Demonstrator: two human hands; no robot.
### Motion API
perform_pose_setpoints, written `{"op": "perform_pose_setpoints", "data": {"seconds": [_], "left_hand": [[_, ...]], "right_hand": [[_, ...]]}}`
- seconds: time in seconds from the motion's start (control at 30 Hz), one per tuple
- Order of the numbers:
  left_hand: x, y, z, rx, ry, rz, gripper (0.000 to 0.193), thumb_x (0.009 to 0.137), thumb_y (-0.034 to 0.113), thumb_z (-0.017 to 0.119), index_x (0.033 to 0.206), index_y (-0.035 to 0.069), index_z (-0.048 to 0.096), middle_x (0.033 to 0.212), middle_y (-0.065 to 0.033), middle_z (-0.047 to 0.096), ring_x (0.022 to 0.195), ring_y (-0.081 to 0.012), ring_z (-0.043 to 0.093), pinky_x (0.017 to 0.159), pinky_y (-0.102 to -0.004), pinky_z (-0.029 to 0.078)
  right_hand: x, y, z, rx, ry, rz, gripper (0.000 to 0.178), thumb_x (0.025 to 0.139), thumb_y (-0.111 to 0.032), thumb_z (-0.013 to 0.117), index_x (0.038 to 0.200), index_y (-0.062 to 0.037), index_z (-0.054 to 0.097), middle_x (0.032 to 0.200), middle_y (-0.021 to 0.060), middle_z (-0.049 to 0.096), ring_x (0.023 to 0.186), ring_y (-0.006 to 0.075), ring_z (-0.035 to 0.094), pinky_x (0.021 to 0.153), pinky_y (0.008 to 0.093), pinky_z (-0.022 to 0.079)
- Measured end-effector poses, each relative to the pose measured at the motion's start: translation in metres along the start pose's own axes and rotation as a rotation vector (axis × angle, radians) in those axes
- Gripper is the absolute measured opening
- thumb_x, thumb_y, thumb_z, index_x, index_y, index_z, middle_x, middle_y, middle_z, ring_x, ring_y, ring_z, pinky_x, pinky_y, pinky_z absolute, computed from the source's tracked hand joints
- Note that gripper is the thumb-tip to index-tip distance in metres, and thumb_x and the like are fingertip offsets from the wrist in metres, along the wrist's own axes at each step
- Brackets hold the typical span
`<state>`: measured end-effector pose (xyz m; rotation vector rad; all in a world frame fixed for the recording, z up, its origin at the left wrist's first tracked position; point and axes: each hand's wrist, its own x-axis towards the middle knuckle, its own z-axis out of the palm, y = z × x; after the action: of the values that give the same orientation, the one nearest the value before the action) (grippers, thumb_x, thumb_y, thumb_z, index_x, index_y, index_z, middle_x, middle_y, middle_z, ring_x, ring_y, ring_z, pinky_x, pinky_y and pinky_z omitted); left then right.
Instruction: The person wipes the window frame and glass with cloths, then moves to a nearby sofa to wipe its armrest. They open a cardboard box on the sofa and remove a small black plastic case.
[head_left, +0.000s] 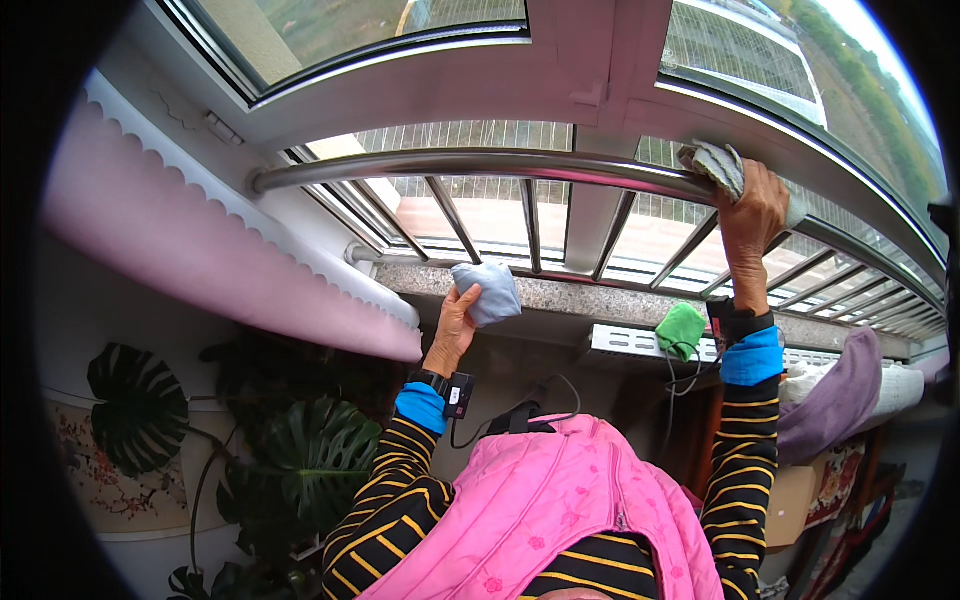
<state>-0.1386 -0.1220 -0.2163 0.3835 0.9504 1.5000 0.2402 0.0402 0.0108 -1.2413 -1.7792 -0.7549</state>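
A folded light-blue cloth (489, 294) is in my left hand (456, 325), whose fingers close on its left edge. It is by the granite sill (560, 293), below the upright bars; whether it touches the stone I cannot tell. My right hand (752, 215) is wrapped over the steel handrail (450, 163) at the right, pressing a greyish-white rag (722, 168) around it. Part of that rag sticks out on the left of the fingers, and the palm hides the rest. Steel bars (532, 225) run down from the rail towards the sill.
A green cloth (680, 330) lies on the white radiator (625, 341) near my right wrist, with dark cables beside it. Further right hangs a purple towel (835, 395). A pink curtain (230, 235) and a large-leaved plant (320, 450) stand left. Window frames (600, 75) rise behind the rail.
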Motion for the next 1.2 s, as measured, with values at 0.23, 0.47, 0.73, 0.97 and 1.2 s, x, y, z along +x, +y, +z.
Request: {"op": "perform_pose_setpoints", "data": {"seconds": [0.23, 0.47, 0.73, 0.97, 1.2], "left_hand": [[-0.010, 0.006, 0.012, 0.008, -0.060, 0.019, 0.029, 0.087, 0.010, 0.069, 0.115, 0.010, 0.061, 0.109, -0.0003, 0.065, 0.101, -0.0143, 0.062, 0.090, -0.0313, 0.050], [0.018, 0.021, 0.035, 0.224, 0.178, 0.228, 0.024, 0.088, 0.010, 0.065, 0.110, 0.004, 0.060, 0.100, -0.0043, 0.064, 0.087, -0.0136, 0.062, 0.079, -0.0280, 0.051], [0.072, 0.014, 0.101, 0.687, 0.168, 0.610, 0.016, 0.090, 0.008, 0.059, 0.103, 0.000, 0.063, 0.079, -0.0031, 0.063, 0.071, -0.0108, 0.057, 0.064, -0.0280, 0.047], [0.048, 0.010, 0.084, 0.593, -0.032, 0.631, 0.014, 0.092, 0.008, 0.059, 0.104, 0.002, 0.064, 0.082, 0.0050, 0.059, 0.075, -0.0049, 0.048, 0.067, -0.0216, 0.041], [0.053, 0.014, 0.040, 0.527, 0.257, 0.375, 0.017, 0.091, 0.004, 0.057, 0.107, -0.001, 0.063, 0.089, -0.0007, 0.064, 0.075, -0.0081, 0.057, 0.069, -0.0251, 0.048]], "right_hand": [[0.000, 0.000, 0.000, -0.009, -0.020, 0.005, 0.039, 0.074, -0.031, 0.074, 0.103, -0.0065, 0.065, 0.095, 0.0102, 0.067, 0.091, 0.0295, 0.062, 0.088, 0.0410, 0.042], [0.000, 0.001, 0.000, -0.004, 0.004, -0.005, 0.040, 0.074, -0.033, 0.074, 0.102, -0.0065, 0.065, 0.095, 0.0103, 0.067, 0.091, 0.0304, 0.062, 0.089, 0.0421, 0.042], [0.001, -0.002, -0.002, 0.009, 0.005, 0.000, 0.034, 0.076, -0.029, 0.071, 0.101, -0.0059, 0.065, 0.094, 0.0105, 0.065, 0.091, 0.0306, 0.061, 0.087, 0.0410, 0.043], [0.001, -0.001, -0.002, -0.007, 0.012, -0.002, 0.039, 0.075, -0.034, 0.076, 0.100, -0.0060, 0.065, 0.092, 0.0103, 0.066, 0.091, 0.0293, 0.062, 0.087, 0.0414, 0.043], [0.001, -0.002, -0.001, 0.029, 0.031, -0.003, 0.036, 0.077, -0.031, 0.069, 0.101, -0.0052, 0.065, 0.094, 0.0111, 0.065, 0.091, 0.0306, 0.061, 0.087, 0.0407, 0.042]]}}
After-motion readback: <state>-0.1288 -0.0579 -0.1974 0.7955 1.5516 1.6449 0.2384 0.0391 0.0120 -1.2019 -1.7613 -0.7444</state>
